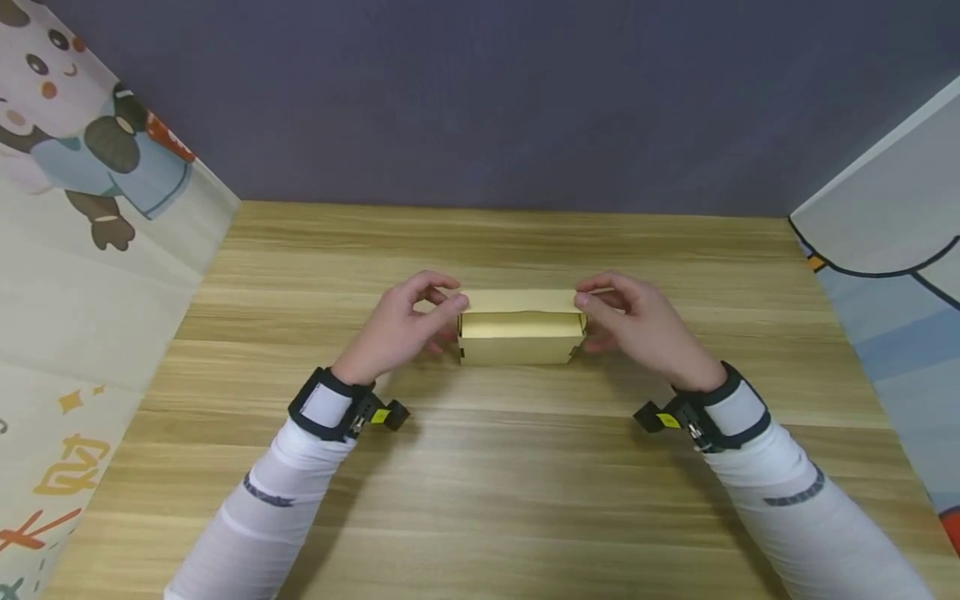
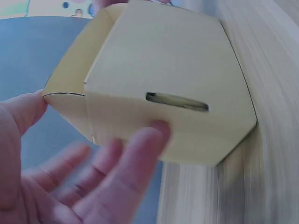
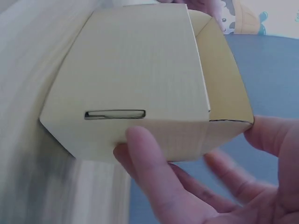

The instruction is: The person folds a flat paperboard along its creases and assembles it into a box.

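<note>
A small tan cardboard box [image 1: 517, 352] sits on the wooden table, its long side facing me. Its lid flap [image 1: 521, 301] is partly raised, leaving a gap along the front. My left hand [image 1: 393, 323] holds the lid's left corner, thumb on the edge and other fingers by the side wall. At the opposite end, my right hand [image 1: 641, 323] holds the right corner the same way. A narrow slot [image 2: 177, 101] shows low on the front wall in the left wrist view, and the right wrist view shows another slot [image 3: 115, 114]. The box's inside is mostly hidden.
The wood-grain table [image 1: 517, 483] extends around the box on all sides. A dark blue-grey panel [image 1: 510, 100] borders its far edge. Cartoon-printed panels flank it, the left one [image 1: 97, 292] with animal figures and the right one [image 1: 885, 333] in white and blue.
</note>
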Action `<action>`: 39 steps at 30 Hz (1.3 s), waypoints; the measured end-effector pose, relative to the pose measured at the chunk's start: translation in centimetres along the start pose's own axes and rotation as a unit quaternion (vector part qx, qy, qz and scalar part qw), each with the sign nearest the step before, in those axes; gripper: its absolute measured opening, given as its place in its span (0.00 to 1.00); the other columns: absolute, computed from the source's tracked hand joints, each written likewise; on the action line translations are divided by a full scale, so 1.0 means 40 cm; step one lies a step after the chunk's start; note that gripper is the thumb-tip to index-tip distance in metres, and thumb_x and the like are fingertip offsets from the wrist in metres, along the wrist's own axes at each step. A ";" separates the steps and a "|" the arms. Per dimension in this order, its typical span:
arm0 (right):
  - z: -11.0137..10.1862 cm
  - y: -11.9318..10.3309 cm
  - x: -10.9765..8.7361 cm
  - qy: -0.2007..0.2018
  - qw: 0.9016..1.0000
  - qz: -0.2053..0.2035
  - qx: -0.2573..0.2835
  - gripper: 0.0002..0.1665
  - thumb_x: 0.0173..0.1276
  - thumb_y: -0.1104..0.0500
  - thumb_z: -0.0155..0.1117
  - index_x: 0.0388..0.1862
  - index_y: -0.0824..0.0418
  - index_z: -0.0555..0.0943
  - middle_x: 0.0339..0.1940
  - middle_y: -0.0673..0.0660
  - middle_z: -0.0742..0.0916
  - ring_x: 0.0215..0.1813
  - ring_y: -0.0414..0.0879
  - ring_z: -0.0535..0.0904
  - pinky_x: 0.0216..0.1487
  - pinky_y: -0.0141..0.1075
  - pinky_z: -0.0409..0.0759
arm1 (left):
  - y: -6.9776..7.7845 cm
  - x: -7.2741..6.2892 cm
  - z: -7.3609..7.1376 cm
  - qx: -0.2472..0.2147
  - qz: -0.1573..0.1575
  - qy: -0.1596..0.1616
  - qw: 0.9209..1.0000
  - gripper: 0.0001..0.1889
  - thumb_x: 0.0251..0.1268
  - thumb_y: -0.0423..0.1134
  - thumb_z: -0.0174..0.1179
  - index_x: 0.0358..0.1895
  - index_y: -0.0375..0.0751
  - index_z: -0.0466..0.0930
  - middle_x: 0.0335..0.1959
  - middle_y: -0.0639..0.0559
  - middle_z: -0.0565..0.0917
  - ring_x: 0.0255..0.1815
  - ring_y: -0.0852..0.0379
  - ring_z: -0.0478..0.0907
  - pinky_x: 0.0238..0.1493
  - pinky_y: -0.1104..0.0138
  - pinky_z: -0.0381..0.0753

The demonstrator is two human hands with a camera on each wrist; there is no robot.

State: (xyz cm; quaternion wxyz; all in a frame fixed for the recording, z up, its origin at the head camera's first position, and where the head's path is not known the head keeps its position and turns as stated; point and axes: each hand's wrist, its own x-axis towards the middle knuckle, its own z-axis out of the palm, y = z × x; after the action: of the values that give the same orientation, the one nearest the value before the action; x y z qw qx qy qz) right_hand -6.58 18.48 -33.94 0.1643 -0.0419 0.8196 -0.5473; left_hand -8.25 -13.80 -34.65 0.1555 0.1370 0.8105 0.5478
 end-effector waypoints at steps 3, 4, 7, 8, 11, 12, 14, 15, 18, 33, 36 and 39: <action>-0.004 0.005 0.002 -0.024 0.999 0.031 0.004 0.37 0.67 0.36 0.59 0.66 0.57 0.70 0.58 0.61 0.80 0.43 0.58 0.86 0.43 0.50 0.85 | 0.003 0.000 -0.005 -0.036 -0.060 -0.016 0.997 0.31 0.63 0.60 0.60 0.61 0.42 0.72 0.53 0.45 0.78 0.37 0.37 0.84 0.33 0.50 0.86; -0.005 0.006 0.002 -0.032 0.999 0.038 0.008 0.39 0.67 0.36 0.59 0.67 0.59 0.69 0.57 0.62 0.79 0.45 0.58 0.85 0.44 0.50 0.85 | 0.003 0.001 -0.006 -0.049 -0.077 -0.023 0.996 0.32 0.61 0.61 0.61 0.60 0.41 0.72 0.53 0.45 0.79 0.38 0.36 0.84 0.34 0.50 0.86; -0.005 0.008 0.002 -0.049 0.998 0.048 0.011 0.40 0.68 0.37 0.59 0.67 0.63 0.70 0.57 0.63 0.79 0.50 0.58 0.83 0.44 0.48 0.85 | -0.004 0.004 -0.008 -0.075 -0.114 -0.039 0.990 0.33 0.59 0.61 0.63 0.58 0.39 0.74 0.51 0.45 0.82 0.42 0.37 0.84 0.35 0.52 0.86; -0.006 0.010 0.002 -0.052 0.997 0.050 0.011 0.39 0.68 0.38 0.59 0.66 0.63 0.70 0.58 0.63 0.79 0.50 0.58 0.83 0.44 0.48 0.85 | -0.004 0.005 -0.008 -0.079 -0.121 -0.042 0.989 0.32 0.59 0.60 0.63 0.58 0.39 0.74 0.50 0.45 0.82 0.42 0.37 0.84 0.35 0.54 0.87; -0.006 0.014 0.001 -0.056 0.997 0.055 0.004 0.39 0.68 0.38 0.59 0.67 0.63 0.70 0.58 0.63 0.79 0.49 0.58 0.84 0.44 0.46 0.86 | -0.006 0.005 -0.006 -0.082 -0.127 -0.045 0.987 0.30 0.59 0.58 0.64 0.57 0.39 0.75 0.49 0.45 0.83 0.43 0.38 0.84 0.36 0.55 0.87; -0.006 0.015 0.001 -0.057 0.997 0.056 0.001 0.39 0.67 0.38 0.59 0.67 0.63 0.69 0.58 0.63 0.79 0.49 0.58 0.84 0.44 0.46 0.86 | -0.007 0.004 -0.005 -0.082 -0.126 -0.046 0.988 0.30 0.60 0.57 0.64 0.57 0.39 0.75 0.50 0.44 0.83 0.43 0.38 0.84 0.36 0.55 0.87; -0.005 0.018 0.001 -0.059 0.997 0.057 -0.001 0.40 0.67 0.38 0.59 0.67 0.64 0.69 0.58 0.64 0.80 0.49 0.58 0.84 0.44 0.46 0.86 | -0.010 0.003 -0.003 -0.086 -0.127 -0.042 0.987 0.29 0.59 0.55 0.65 0.57 0.39 0.76 0.50 0.45 0.82 0.43 0.38 0.84 0.37 0.54 0.87; -0.004 0.018 0.001 -0.059 0.997 0.058 -0.001 0.40 0.67 0.38 0.60 0.67 0.64 0.69 0.57 0.64 0.80 0.49 0.57 0.84 0.43 0.45 0.86 | -0.011 0.002 -0.003 -0.087 -0.126 -0.041 0.987 0.29 0.60 0.55 0.65 0.57 0.39 0.75 0.50 0.45 0.82 0.43 0.38 0.85 0.38 0.54 0.87; -0.001 0.020 0.002 -0.058 0.997 0.057 0.001 0.40 0.67 0.38 0.60 0.67 0.64 0.69 0.56 0.65 0.81 0.50 0.57 0.84 0.43 0.45 0.86 | -0.014 -0.001 -0.001 -0.091 -0.125 -0.038 0.987 0.28 0.60 0.54 0.66 0.57 0.39 0.76 0.52 0.44 0.80 0.43 0.38 0.84 0.39 0.52 0.86; 0.007 0.030 0.007 -0.047 0.998 0.045 0.006 0.39 0.66 0.41 0.63 0.66 0.65 0.70 0.55 0.64 0.82 0.47 0.58 0.85 0.42 0.46 0.86 | -0.019 0.000 0.003 -0.051 -0.094 -0.028 0.994 0.26 0.62 0.52 0.64 0.57 0.39 0.77 0.48 0.45 0.82 0.39 0.38 0.85 0.40 0.50 0.85; 0.008 0.032 0.006 -0.045 0.998 0.041 0.006 0.38 0.66 0.41 0.63 0.66 0.65 0.70 0.55 0.64 0.82 0.46 0.58 0.85 0.42 0.46 0.86 | -0.020 0.001 0.006 -0.041 -0.089 -0.025 0.995 0.25 0.63 0.52 0.64 0.57 0.39 0.77 0.45 0.45 0.84 0.38 0.39 0.85 0.40 0.50 0.86; 0.008 0.033 0.006 -0.041 0.998 0.040 0.011 0.37 0.66 0.42 0.63 0.65 0.65 0.71 0.55 0.64 0.82 0.46 0.58 0.85 0.42 0.46 0.86 | -0.020 0.001 0.008 -0.030 -0.081 -0.023 0.996 0.25 0.63 0.52 0.63 0.57 0.39 0.77 0.43 0.45 0.85 0.37 0.39 0.85 0.40 0.51 0.86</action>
State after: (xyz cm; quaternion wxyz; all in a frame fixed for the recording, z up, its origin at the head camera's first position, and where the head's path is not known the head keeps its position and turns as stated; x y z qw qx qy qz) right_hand -6.57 18.65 -35.32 0.2199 -0.0302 0.8072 -0.5470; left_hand -8.21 -13.78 -35.50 0.2220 0.0786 0.7984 0.5542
